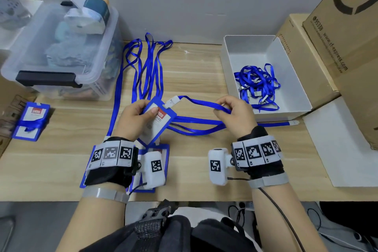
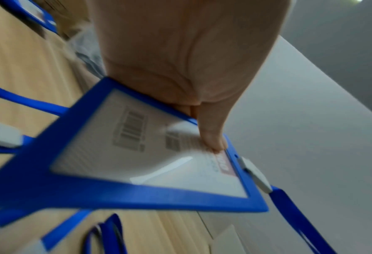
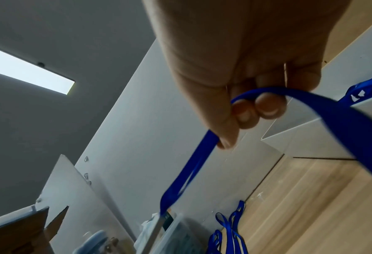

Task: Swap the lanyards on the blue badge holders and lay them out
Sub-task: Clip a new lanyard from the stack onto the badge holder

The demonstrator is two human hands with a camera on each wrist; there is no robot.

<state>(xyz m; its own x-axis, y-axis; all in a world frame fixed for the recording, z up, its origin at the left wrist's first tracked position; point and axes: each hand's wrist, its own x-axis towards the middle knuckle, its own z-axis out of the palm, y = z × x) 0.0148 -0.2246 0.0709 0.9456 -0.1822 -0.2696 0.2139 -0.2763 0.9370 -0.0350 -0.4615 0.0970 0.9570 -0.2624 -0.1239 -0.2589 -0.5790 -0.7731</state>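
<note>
Head view, near edge first: several badge holders lie flat on the tabletop (image 1: 194, 180) under the left wrist, overlapping. I make out at least two blue frames (image 1: 163, 149); the wrist hides the rest, so no firm count.

Left hand (image 1: 135, 117) holds one badge holder (image 1: 161, 120) tilted above the tabletop, thumb pressed on the card face, fingers curled behind. Left wrist view confirms: thumb (image 2: 213, 137) on the clear window, white clip (image 2: 254, 173) seated at the holder's top edge, ribbon running off it.

Right hand (image 1: 235, 114) pinches that lanyard (image 1: 202, 104) a little way down from the clip; right wrist view shows the ribbon looped over curled fingertips (image 3: 265, 104), thumb closing on it.

Step in hand, as I judge it: fitting or drawing out this lanyard. To do it well, keep the holder steady in the thumb grip, slide the right hand along the ribbon to take out twists, and keep it clear of the loose lanyard (image 1: 266, 124) lying beneath, whose white clip points right. That one must not snag.

Farther back: long lanyards (image 1: 147, 63) laid out in loops toward the wall, roughly four, strands overlapping. One bundle of holders (image 1: 30, 121) wrapped in ribbon, far left. One white box (image 1: 231, 47) holding a tangle of lanyards (image 1: 257, 86), uncountable. One clear storage bin (image 1: 61, 47), back left. Two cardboard boxes (image 1: 337, 37), back right.
</note>
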